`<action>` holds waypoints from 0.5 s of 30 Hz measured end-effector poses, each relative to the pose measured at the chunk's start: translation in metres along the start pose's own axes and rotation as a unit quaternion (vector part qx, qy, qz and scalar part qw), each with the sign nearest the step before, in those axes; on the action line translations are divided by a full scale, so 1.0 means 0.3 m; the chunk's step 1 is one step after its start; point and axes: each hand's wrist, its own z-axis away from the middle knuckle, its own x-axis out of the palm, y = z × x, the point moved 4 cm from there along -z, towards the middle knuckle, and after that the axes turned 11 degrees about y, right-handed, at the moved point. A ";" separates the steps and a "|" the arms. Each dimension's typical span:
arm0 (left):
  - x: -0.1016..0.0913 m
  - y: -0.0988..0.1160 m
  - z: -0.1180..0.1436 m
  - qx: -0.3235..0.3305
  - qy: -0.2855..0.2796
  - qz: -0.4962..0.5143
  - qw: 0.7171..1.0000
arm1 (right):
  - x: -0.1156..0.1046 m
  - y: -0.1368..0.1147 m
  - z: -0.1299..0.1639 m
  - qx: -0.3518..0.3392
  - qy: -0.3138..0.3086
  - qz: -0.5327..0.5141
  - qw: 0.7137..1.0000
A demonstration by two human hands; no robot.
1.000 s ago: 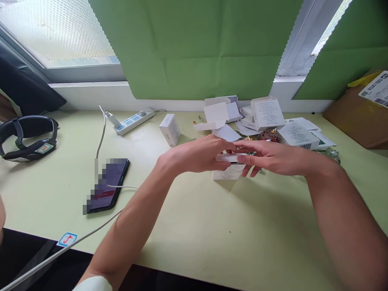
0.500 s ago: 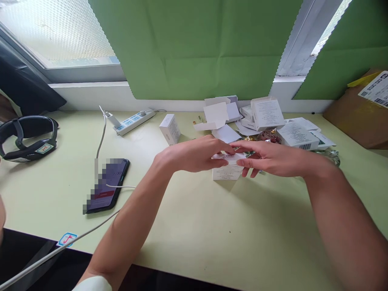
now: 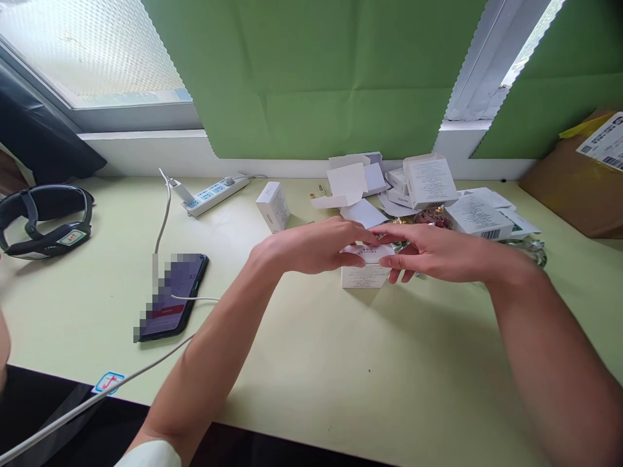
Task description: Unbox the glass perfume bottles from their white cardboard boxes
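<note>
A small white printed carton (image 3: 365,275) stands on the table between my two hands. My left hand (image 3: 335,245) holds it from the left, with the thumb along its upper edge and the fingers bent over the far side of the top. On the right, my right hand (image 3: 421,251) grips the same carton, its thumb at the upper right corner and its other fingers partly hidden. The fingertips of both hands nearly meet over the lid. Just behind the hands, glass pieces with gold parts (image 3: 400,222) are partly covered by my fingers.
Several white cartons (image 3: 428,181) and flattened card lie in a pile at the back. Another white carton (image 3: 273,207) stands to the left, near a power strip (image 3: 217,196). A phone (image 3: 172,298) with a cable, a black headset (image 3: 46,220) and a cardboard box (image 3: 574,188) flank the workspace.
Both hands stay on the carton. The left hand has shifted very slightly, showing a little more of the printing on the lid.
</note>
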 end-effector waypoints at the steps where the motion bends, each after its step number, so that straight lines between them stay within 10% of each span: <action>1: 0.000 -0.003 0.000 -0.005 -0.001 0.002 1.000 | -0.001 0.002 -0.001 0.003 -0.002 -0.004 1.000; 15: 0.005 -0.037 -0.004 -0.030 -0.032 0.057 0.997 | 0.009 0.017 -0.006 0.036 -0.022 -0.064 0.997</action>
